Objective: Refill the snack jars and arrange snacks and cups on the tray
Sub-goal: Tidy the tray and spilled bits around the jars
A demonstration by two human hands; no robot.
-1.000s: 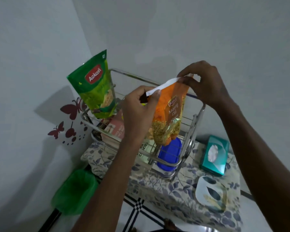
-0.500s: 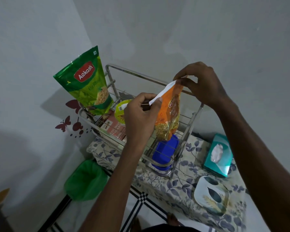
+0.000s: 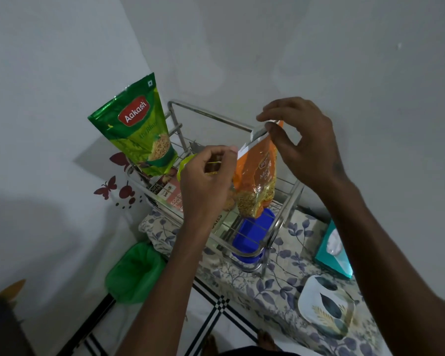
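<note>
An orange moong dal packet [image 3: 258, 173] hangs in the air above a steel wire rack [image 3: 285, 214]. My right hand [image 3: 303, 142] pinches its top right corner. My left hand [image 3: 207, 181] pinches the white strip at the packet's top left, and the strip slopes down toward that hand. A green Aakash snack packet [image 3: 139, 129] stands upright at the rack's left end. A leaf-patterned tray [image 3: 326, 304] lies on the floral tablecloth at lower right.
In the rack are a blue-lidded container [image 3: 252, 231], reddish-brown boxes [image 3: 168, 191] and a yellow-green lid [image 3: 185, 167]. A teal tissue box [image 3: 334, 250] sits right of the rack. A green bin [image 3: 134, 273] stands on the floor at the table's left. Walls close in behind.
The view has shifted, so the rack and table sit lower in frame. The white strip at the packet's top has come further away toward my left hand, and the hands are wider apart.
</note>
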